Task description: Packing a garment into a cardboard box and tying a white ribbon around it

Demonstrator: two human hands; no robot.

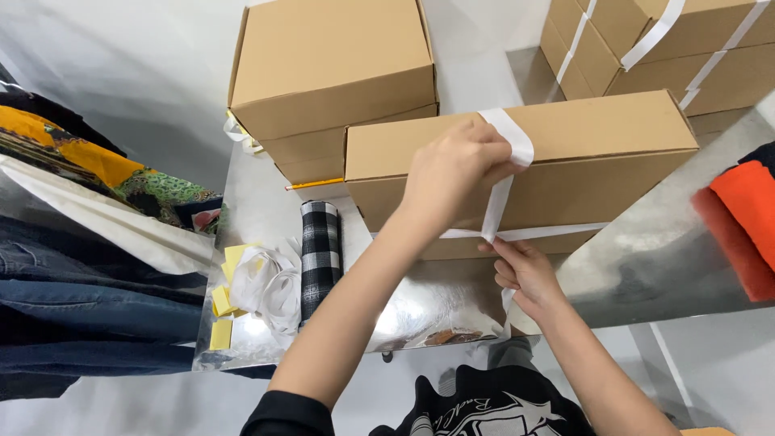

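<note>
The left hand [452, 165] is pinching one white ribbon [510, 141] on top of one flat cardboard box [613, 153], while the right hand [525, 270] is gripping the ribbon's crossing just below. Beyond the hands two more boxes [331, 64] are stacking on the counter [662, 258]; one checkered roll [320, 250] is lying left of the left hand.

Checked fabric roll [321, 257], yellow pads [222, 311], jeans [73, 291]

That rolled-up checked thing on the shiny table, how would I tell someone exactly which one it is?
Start at the shiny metal table and find the flat cardboard box that the left hand and right hand are binding with white strap. Just left of that box lies the fabric roll, beside loose white strips and yellow pads. It alone has a black-and-white check pattern.
</note>
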